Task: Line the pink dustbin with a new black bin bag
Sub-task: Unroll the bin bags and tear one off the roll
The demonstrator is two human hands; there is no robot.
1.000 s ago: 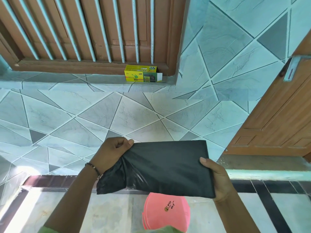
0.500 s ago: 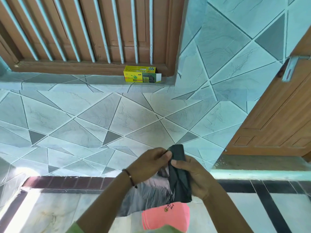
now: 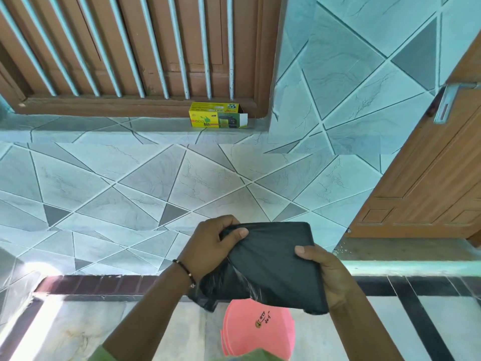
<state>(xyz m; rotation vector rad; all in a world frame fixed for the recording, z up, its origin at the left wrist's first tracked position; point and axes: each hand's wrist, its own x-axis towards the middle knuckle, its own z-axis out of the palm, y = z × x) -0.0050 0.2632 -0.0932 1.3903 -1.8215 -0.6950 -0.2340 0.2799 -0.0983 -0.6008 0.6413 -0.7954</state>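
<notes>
Both hands hold a black bin bag (image 3: 270,261) in front of me, spread flat between them. My left hand (image 3: 210,246) pinches the bag's upper left corner with thumb and fingers. My right hand (image 3: 321,269) grips its right edge. Loose plastic bunches and hangs at the lower left. Directly below the bag stands the pink dustbin (image 3: 256,332) on the floor, seen from above; a small handwritten mark shows on its pink surface. The bag covers the bin's far edge.
A yellow bin-bag box (image 3: 217,115) lies on the tiled ledge under a barred wooden window. A wooden door (image 3: 429,178) with a metal handle (image 3: 446,104) stands open at the right. A tiled wall is ahead and a marble floor with dark stripes below.
Half a second ago both hands were pressed together on the bunched bag. They have since moved apart, stretching the bag flat between them again.
</notes>
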